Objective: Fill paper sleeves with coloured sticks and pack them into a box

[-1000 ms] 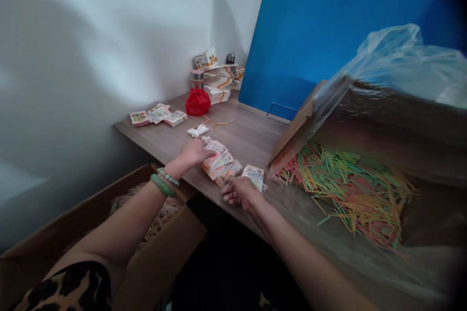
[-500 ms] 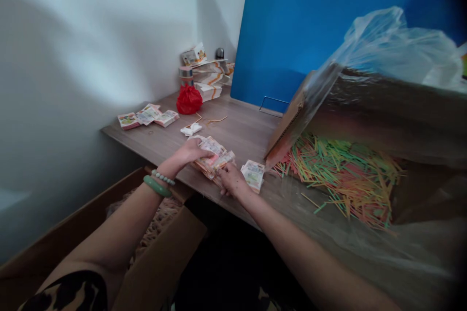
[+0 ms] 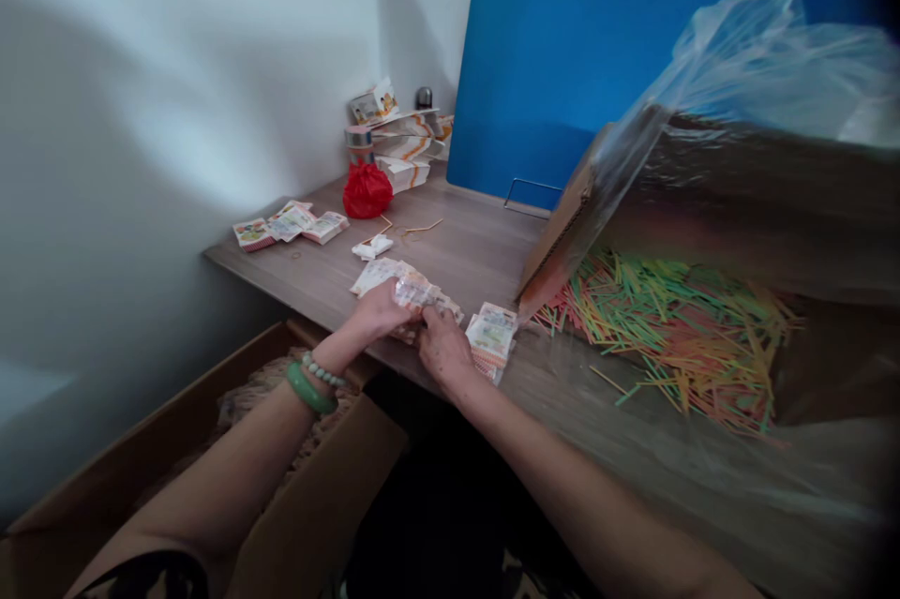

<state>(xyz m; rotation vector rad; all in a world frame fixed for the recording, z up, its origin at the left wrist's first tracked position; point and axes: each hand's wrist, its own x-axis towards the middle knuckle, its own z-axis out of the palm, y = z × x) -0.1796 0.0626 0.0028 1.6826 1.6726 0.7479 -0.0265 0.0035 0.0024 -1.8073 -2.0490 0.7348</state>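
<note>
Near the table's front edge, my left hand (image 3: 380,308) is closed on a small printed packet (image 3: 413,291). My right hand (image 3: 444,344) touches the lower right side of the same packet, its fingers bent and pressed together. More printed packets (image 3: 372,275) lie fanned out behind and under my hands. Just right of my right hand is a small stack of packets (image 3: 491,334). A green bangle and a bead bracelet are on my left wrist. My fingertips are partly hidden among the packets.
A tilted cardboard box (image 3: 562,229) with plastic lining holds many coloured sticks (image 3: 675,327) at right. Further packets (image 3: 290,221), a white packet (image 3: 372,247), a red bag (image 3: 367,190) and a blue panel (image 3: 562,46) stand behind. An open carton (image 3: 316,515) is below left.
My hands have come closer together, and the packet is now raised between them. More of the fanned packets behind my left hand now show. The view has shifted slightly.
</note>
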